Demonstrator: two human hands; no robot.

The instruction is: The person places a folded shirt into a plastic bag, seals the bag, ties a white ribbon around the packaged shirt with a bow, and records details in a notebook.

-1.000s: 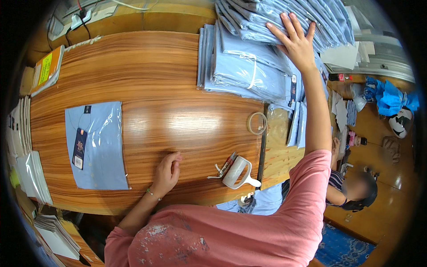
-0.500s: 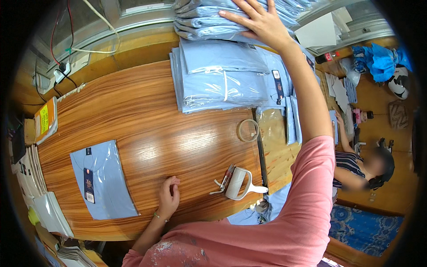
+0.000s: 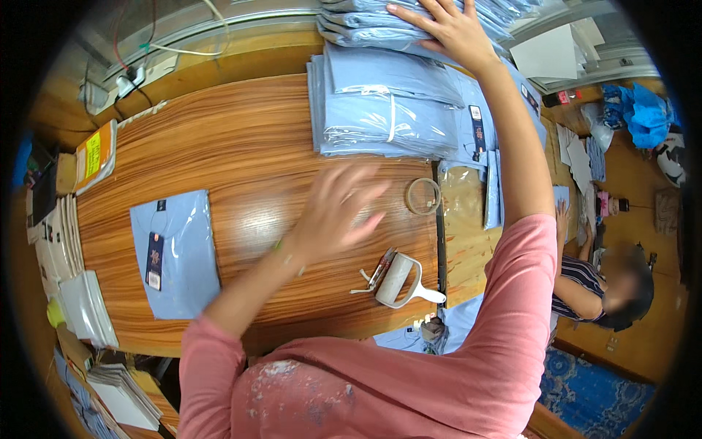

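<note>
My right hand (image 3: 455,33) lies on a tall stack of folded light-blue shirts (image 3: 355,25) at the far edge, its fingers spread. Over the middle of the wooden table my left hand (image 3: 333,212) hangs with fingers apart, blurred by motion, with nothing seen in it. Just beyond it is a bundle of bagged blue shirts (image 3: 358,121) bound with a white strip. One folded shirt in clear plastic (image 3: 183,241), with a dark tag, lies flat at the left. To the right of my left hand rest a tape roll (image 3: 411,205) and a white lint roller (image 3: 397,282).
Beside the lint roller is a small tool (image 3: 382,269). White packets (image 3: 86,307) and a booklet (image 3: 97,155) line the left edge. More bagged shirts (image 3: 475,124) lie beyond a gap in the tables. Another person (image 3: 585,289) works at the right.
My left hand has risen from the near table edge and moved forward and right, its fingers opening. My right hand stays on the stack. The whole view has shifted slightly.
</note>
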